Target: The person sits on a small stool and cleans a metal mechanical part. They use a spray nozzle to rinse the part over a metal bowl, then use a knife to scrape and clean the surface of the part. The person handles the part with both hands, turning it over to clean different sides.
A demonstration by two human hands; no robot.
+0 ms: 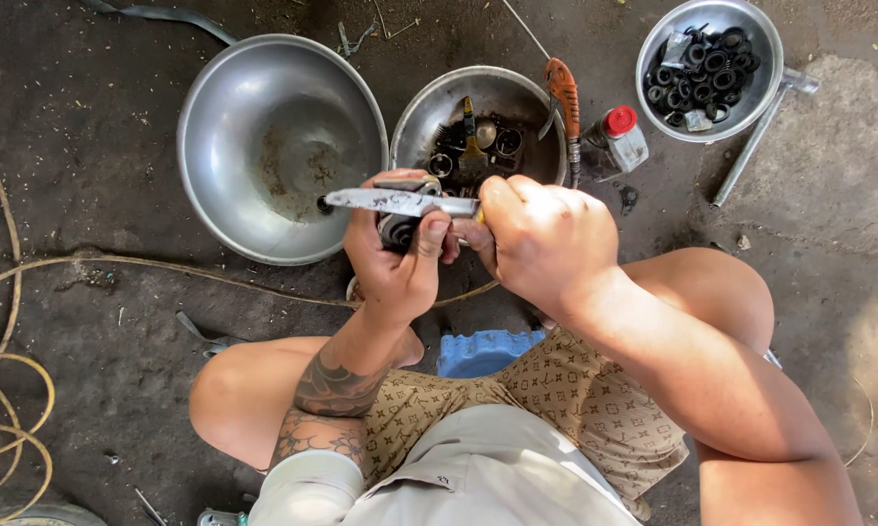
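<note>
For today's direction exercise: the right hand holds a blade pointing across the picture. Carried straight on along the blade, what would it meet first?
Past the left hand, the knife blade in the right hand points at the large empty metal bowl, probably its inner wall; height above it is unclear.

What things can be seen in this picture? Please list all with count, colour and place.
large bowl: 1, silver metal, on ground, upper left
middle bowl: 1, silver, holds dark parts and a brush, top centre
small bowl: 1, silver, full of black rings, top right
bottle: 1, clear with red cap, beside middle bowl
orange-handled tool: 1, leaning on middle bowl
metal rod: 1, grey, right
cord: 1, tan, left ground
blue stool: 1, under person
knife: 1, grey blade, in right hand
round dark part: 1, in left hand
left hand: 1
right hand: 1
</note>
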